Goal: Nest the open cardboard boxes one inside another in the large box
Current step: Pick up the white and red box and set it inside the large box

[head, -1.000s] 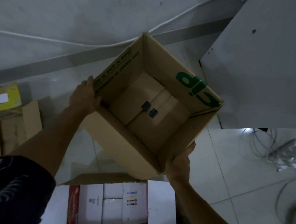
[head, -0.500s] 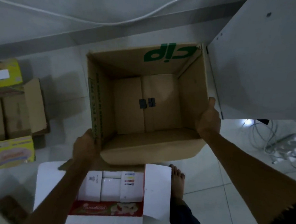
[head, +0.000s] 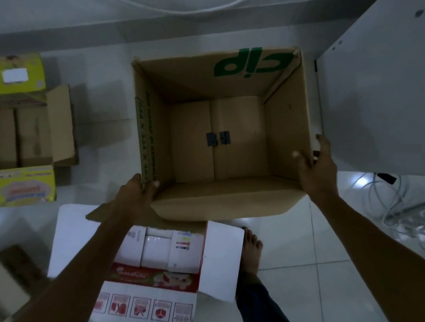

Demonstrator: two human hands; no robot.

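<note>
Large box [head: 220,141] open and empty, on or just above the floor [head: 325,240], mouth up. Left hand [head: 137,196] pinching near-left rim; right hand [head: 315,166] at right wall, fingers [head: 298,155] loosely spread. Step: positioning. Next: fetching a smaller open box [head: 157,254].

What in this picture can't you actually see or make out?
- Head view: left hand fingers, hidden behind the brown box wall.
- Red and white box contents, partly covered by the left forearm.
- Yellow boxes, cut by the left edge; print too blurred.
- Cables, cut by the right edge.
</note>
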